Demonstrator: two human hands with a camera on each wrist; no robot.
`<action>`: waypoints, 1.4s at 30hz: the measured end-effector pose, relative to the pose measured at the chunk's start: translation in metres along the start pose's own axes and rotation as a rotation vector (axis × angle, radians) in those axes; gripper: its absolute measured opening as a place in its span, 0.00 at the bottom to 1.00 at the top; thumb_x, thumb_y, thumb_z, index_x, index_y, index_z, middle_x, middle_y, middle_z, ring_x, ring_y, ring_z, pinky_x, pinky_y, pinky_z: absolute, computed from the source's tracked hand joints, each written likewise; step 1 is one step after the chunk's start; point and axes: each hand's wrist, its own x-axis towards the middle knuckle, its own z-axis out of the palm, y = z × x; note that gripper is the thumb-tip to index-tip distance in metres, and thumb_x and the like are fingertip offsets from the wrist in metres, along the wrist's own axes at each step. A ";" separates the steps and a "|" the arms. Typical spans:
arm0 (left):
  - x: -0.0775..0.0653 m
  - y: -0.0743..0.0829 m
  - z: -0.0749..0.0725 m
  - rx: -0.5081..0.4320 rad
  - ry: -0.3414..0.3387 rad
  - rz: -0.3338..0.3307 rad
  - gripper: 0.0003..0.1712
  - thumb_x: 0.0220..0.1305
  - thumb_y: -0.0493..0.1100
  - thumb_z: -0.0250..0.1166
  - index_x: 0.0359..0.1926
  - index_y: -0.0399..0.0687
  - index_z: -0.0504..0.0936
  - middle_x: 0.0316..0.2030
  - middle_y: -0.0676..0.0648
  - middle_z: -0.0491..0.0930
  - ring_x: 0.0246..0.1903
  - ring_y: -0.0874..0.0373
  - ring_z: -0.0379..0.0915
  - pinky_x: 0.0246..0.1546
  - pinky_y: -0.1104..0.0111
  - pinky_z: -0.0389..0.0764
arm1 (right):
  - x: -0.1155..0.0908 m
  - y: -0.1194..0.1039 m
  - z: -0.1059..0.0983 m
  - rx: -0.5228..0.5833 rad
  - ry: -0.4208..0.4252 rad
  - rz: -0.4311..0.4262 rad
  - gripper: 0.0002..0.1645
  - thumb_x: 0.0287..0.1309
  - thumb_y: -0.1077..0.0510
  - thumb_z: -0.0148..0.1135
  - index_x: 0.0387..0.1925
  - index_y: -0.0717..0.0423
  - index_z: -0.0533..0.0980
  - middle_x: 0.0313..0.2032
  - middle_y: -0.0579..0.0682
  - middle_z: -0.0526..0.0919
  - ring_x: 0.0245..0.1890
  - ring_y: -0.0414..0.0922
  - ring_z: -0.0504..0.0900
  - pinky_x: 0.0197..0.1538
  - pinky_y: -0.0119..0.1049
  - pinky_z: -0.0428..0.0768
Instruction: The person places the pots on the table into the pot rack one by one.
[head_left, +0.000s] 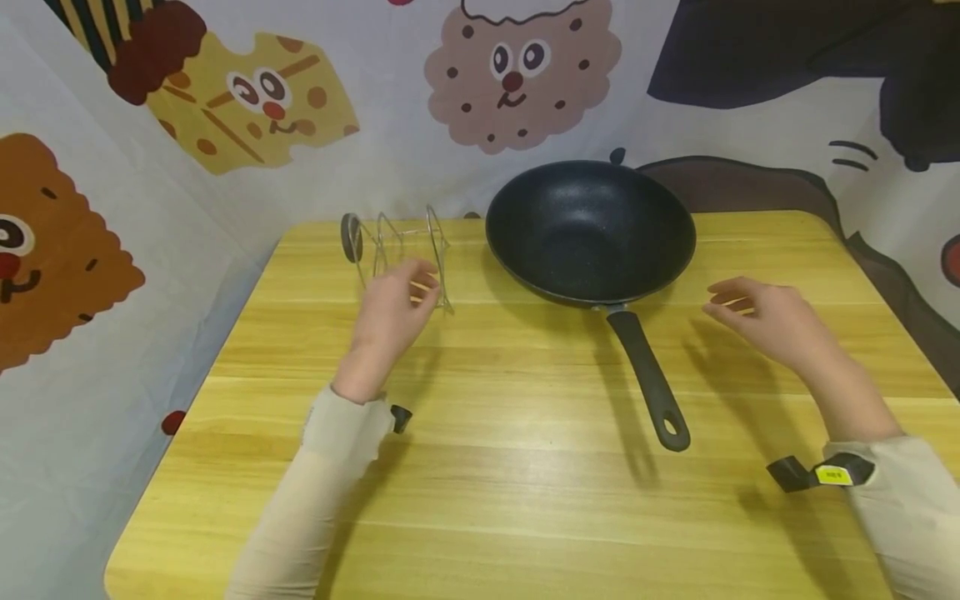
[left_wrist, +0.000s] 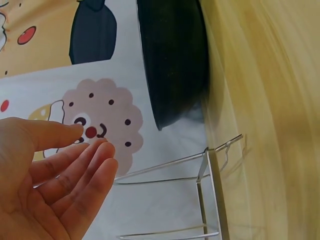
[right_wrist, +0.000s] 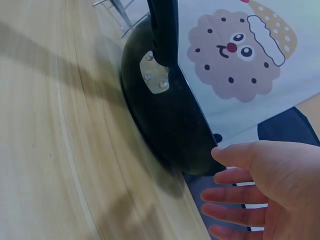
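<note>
A black frying pan (head_left: 592,229) with deep sloping sides stands at the back of the table, its dark handle (head_left: 647,375) pointing toward me and a little right. To its left is a metal wire rack (head_left: 437,250) with a round dark disc (head_left: 351,237) at one end. My left hand (head_left: 393,308) hovers in front of the rack, fingers loosely bent and holding nothing. In the left wrist view the rack's wires (left_wrist: 215,190) lie beyond the fingertips. My right hand (head_left: 772,321) is held in the air right of the pan, its fingers (right_wrist: 235,195) apart and grasping nothing.
The light wooden table (head_left: 495,492) has rounded corners. Behind it and at the left hangs a white cloth (head_left: 390,100) printed with cartoon food. Each wrist wears a small black camera, such as the right one (head_left: 817,473).
</note>
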 end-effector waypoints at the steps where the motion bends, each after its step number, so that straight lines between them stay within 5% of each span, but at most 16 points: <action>1: 0.000 0.001 0.001 -0.003 -0.003 0.001 0.18 0.72 0.43 0.60 0.59 0.43 0.77 0.49 0.43 0.84 0.46 0.50 0.84 0.48 0.60 0.86 | 0.000 -0.001 0.000 0.002 0.001 -0.003 0.34 0.71 0.41 0.54 0.63 0.64 0.71 0.56 0.72 0.79 0.53 0.70 0.79 0.53 0.66 0.76; 42: -0.006 0.038 0.053 -0.041 -0.137 0.068 0.14 0.70 0.42 0.63 0.54 0.48 0.80 0.44 0.49 0.86 0.42 0.56 0.85 0.43 0.67 0.87 | -0.007 -0.029 0.014 0.147 -0.019 -0.116 0.26 0.70 0.48 0.59 0.59 0.62 0.75 0.52 0.65 0.83 0.49 0.66 0.84 0.50 0.60 0.83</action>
